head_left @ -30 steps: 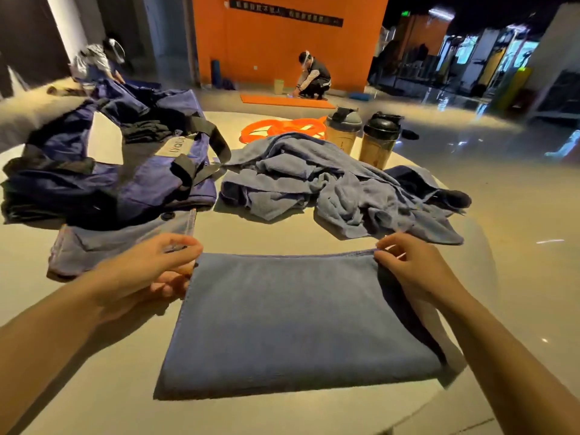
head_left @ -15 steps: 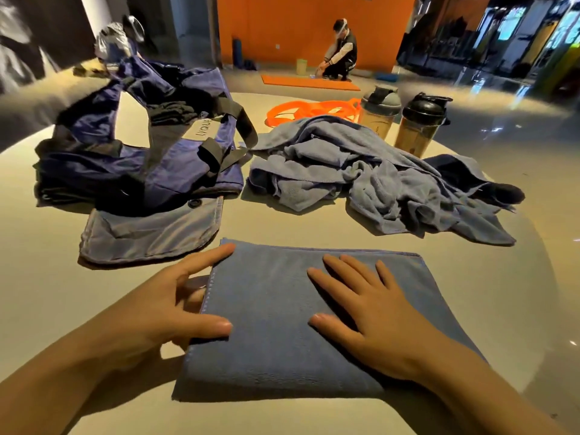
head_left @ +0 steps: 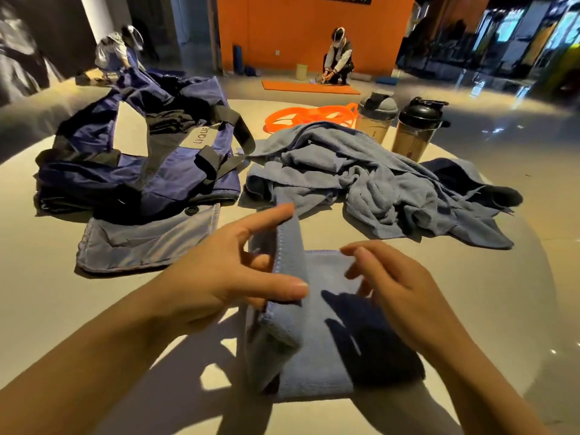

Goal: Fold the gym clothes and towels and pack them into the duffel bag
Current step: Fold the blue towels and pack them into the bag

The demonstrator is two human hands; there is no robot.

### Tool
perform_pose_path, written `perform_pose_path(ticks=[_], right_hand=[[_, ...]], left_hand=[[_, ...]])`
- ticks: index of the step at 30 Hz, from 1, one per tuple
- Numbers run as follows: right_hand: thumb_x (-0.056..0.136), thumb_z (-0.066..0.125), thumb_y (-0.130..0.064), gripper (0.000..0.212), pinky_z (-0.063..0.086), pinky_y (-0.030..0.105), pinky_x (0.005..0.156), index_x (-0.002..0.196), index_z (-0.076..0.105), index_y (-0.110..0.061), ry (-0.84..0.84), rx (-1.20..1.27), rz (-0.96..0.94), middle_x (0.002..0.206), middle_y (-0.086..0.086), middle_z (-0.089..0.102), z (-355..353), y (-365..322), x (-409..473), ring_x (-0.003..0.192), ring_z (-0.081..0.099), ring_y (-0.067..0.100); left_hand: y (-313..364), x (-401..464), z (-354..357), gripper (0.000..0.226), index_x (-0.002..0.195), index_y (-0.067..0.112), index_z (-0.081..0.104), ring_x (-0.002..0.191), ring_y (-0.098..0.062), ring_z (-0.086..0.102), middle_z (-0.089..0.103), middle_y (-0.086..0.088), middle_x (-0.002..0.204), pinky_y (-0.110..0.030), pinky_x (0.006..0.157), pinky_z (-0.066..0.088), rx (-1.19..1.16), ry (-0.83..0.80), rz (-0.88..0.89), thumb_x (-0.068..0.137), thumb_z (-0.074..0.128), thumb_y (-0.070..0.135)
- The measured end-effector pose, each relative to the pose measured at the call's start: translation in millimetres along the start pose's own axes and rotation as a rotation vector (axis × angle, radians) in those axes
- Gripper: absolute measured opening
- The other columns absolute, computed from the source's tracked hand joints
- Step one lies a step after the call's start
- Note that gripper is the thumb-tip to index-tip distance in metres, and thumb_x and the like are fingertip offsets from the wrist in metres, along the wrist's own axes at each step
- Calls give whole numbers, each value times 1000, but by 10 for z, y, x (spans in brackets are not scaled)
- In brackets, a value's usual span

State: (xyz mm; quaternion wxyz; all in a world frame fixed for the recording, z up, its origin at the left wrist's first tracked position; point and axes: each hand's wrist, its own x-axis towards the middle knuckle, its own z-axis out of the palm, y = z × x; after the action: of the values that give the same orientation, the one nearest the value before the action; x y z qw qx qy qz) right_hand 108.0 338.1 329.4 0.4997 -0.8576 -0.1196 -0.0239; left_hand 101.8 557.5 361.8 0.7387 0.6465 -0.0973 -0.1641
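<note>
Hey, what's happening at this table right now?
A person is folding a blue towel on the table. The left hand lifts its left edge over, and the right hand hovers above it with loose fingers. More towels lie unfolded in a heap behind, beside the open duffel bag.

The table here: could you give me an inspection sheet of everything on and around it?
Surface: pale round table.
Job's things: blue towel half folded, left flap raised; crumpled towels behind; open duffel far left, dark clothes inside.
Clutter: two shaker bottles, orange bands, flat pouch.
Hands: left hand lifts the flap; right hand hovers, fingers loosely curled.
Cables: nothing seen.
Surroundings: orange wall, person crouching on a mat.
</note>
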Motion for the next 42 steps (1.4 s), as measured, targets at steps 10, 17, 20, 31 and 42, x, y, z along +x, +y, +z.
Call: perform_pose_path(ticks=[10,17,20,31,42], right_hand=[[77,66,-48,40,53,30,66,112,51,-42,5,86,181,77,-6,66,-121,325,-180,69,64,11],[84,68,-21,42,55,28,63,111,49,-47,191,60,121,82,-11,63,-76,418,-191,66,62,12],[83,69,-21,42,56,28,64,113,50,-43,195,90,155,81,-7,62,-87,467,-197,67,62,14],[84,70,-16,43,53,19,67,103,51,-49,147,-42,140,81,-14,61,-238,511,-255,78,61,1],[79,73,-29,40,47,18,65,107,49,-46,127,-87,102,80,-12,60,-147,443,-276,70,57,5]], left_hand=[[-293,186,519,52,120,49,52,98,0,63,48,29,119,-22,75,57,507,-85,125,80,74,24],[-464,158,-39,52,130,44,51,140,5,23,38,28,141,-7,109,18,1058,-2,452,82,52,64],[-680,184,-119,64,139,65,9,141,9,-13,-5,40,150,-16,114,-4,1240,-198,273,80,27,83],[-711,188,-133,75,136,67,-13,138,9,-23,-19,38,149,-29,116,-12,1333,-232,202,69,9,94],[-710,242,-58,71,138,65,-8,140,7,-21,-14,35,152,-27,113,-23,1340,-221,269,75,11,90]])
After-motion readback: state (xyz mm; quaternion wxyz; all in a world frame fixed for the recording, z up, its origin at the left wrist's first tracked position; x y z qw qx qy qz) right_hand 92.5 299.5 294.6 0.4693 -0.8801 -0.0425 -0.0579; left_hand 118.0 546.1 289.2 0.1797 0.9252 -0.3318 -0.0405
